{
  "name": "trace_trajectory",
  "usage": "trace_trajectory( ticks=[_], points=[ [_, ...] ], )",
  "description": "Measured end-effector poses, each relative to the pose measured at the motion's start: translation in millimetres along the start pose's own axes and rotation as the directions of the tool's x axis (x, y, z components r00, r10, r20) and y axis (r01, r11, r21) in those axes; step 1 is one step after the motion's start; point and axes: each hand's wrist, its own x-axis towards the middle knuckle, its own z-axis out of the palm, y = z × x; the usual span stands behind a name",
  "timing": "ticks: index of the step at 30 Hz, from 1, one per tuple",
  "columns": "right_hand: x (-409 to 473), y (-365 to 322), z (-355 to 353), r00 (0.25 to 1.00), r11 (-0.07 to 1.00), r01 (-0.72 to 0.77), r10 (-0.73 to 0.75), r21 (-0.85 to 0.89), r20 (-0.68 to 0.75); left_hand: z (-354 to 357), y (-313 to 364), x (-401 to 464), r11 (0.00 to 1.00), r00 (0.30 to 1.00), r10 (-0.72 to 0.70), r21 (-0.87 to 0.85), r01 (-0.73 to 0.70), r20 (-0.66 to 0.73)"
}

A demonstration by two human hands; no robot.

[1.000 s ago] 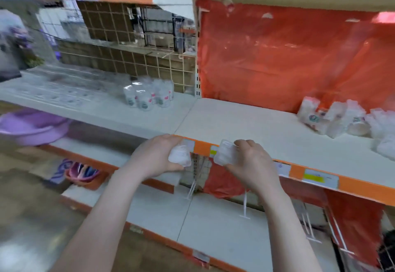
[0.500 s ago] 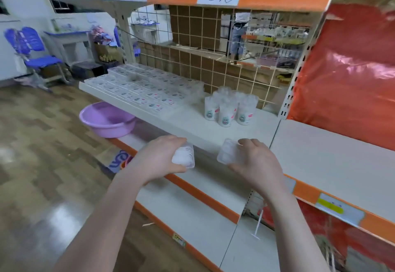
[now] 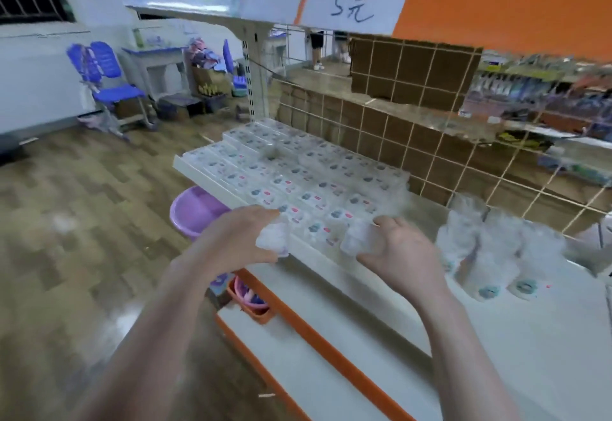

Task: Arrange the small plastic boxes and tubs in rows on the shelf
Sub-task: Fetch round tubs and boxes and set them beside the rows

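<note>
My left hand (image 3: 243,238) grips a small clear plastic box (image 3: 273,239) just in front of the shelf's front edge. My right hand (image 3: 397,251) holds a second clear plastic box (image 3: 359,238) at the same edge, fingers curled round it. Behind both hands, several rows of small clear boxes (image 3: 298,172) with coloured labels lie flat on the white shelf (image 3: 530,338). To the right of my right hand stand several taller clear tubs (image 3: 490,255), blurred.
A purple basin (image 3: 193,210) sits under the shelf's left end, and an orange basket (image 3: 251,301) stands on the lower shelf. A shelf with a "5元" sign (image 3: 352,6) hangs overhead. Blue chairs (image 3: 106,86) stand far left on the wooden floor.
The view has swung left from the red-backed bay to the rows of boxes. Both hands, each still holding a box, have come up to the front edge of those rows.
</note>
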Motion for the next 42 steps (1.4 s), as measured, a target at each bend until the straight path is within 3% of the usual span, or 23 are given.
trace_trajectory(
  ticks=[5,11,23,34,42],
  points=[
    [46.9,-27.3,18.4,0.999,0.999,-0.021,0.023,-0.038,0.033,-7.5,-44.8,46.0,0.999,0.999,0.04,-0.002,-0.04,0.011],
    [97.6,-66.6,47.8,0.99,0.986,-0.137,0.14,-0.091,0.029,-11.5,-103.5,103.4,0.98,0.98,0.19,0.041,-0.193,0.053],
    [190.9,-165.2,100.8,0.918,0.911,-0.382,0.394,-0.155,0.055,-23.1,-223.4,207.1,0.884,0.859,0.464,-0.057,-0.464,0.215],
    [219.1,-180.5,122.6,0.873,0.885,-0.419,0.455,-0.203,0.178,-21.3,-255.0,243.5,0.851,0.824,0.526,-0.135,-0.508,0.21],
    [222.1,-177.7,130.8,0.876,0.884,-0.412,0.451,-0.218,0.171,-12.8,-260.1,252.4,0.847,0.808,0.531,-0.157,-0.507,0.257]
  ],
)
